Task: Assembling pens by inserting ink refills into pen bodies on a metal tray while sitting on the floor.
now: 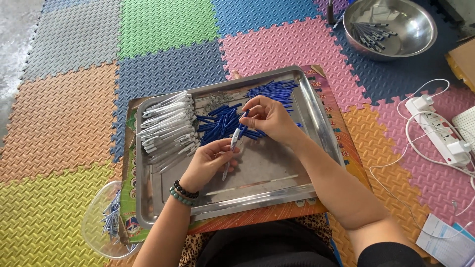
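Over the metal tray [277,195], the left hand [210,163] grips a white pen barrel [232,148] tilted upward toward the right hand [267,116], whose fingers pinch a blue part [244,117] at its top end.

Your right hand [269,118] covered part of the pile of short blue plastic pen pieces [225,123], and its fingers [250,110] hid the top end of the slim white pen barrel [232,148]. What joined there was too small to tell. Your left hand [210,163] hid the barrel's middle. The shallow steel tray [262,195] concealed most of the printed cardboard sheet [341,143] beneath it. The clear plastic bowl [96,222] ran partly under that sheet. The picture's edge cut off the round steel bowl [410,42] at the top and the white power strip [440,131] cables at the right.
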